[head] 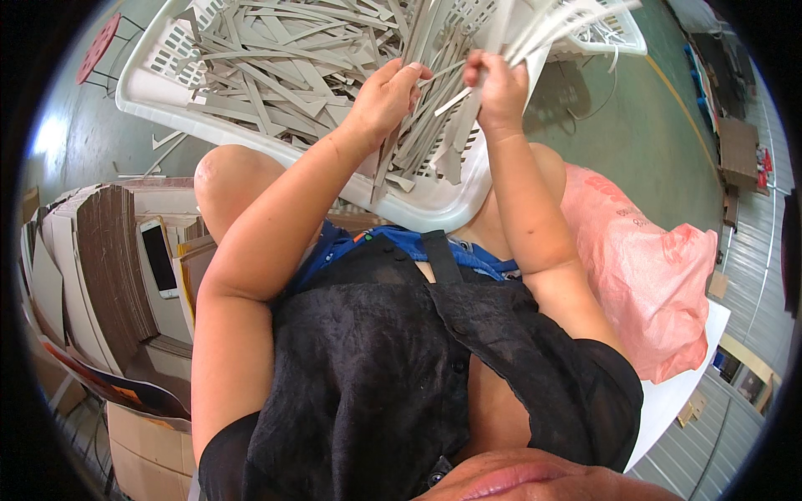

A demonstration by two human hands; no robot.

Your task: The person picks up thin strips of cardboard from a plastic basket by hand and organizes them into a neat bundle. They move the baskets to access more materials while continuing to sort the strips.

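A large white plastic basket point(401, 210) with slotted walls rests in front of my knees, heaped with grey cardboard strips point(276, 56). My left hand point(387, 97) grips a bundle of long grey strips point(418, 37) over the basket's right part; their lower ends reach down toward the near rim. Beside it, my right hand point(501, 91) is closed around several pale strips point(539, 31), which fan out up and to the right and look blurred. One wider grey strip point(456, 144) hangs below that hand. More thin strips point(416, 141) lie slanted between the two hands.
A second white basket point(626, 44) stands at upper right. Stacked cardboard sheets point(113, 269) rise at my left, a smartphone point(158, 257) on them. A pink woven sack point(639, 269) lies at my right. A red stool point(100, 47) stands far left. Scraps point(164, 150) litter the floor.
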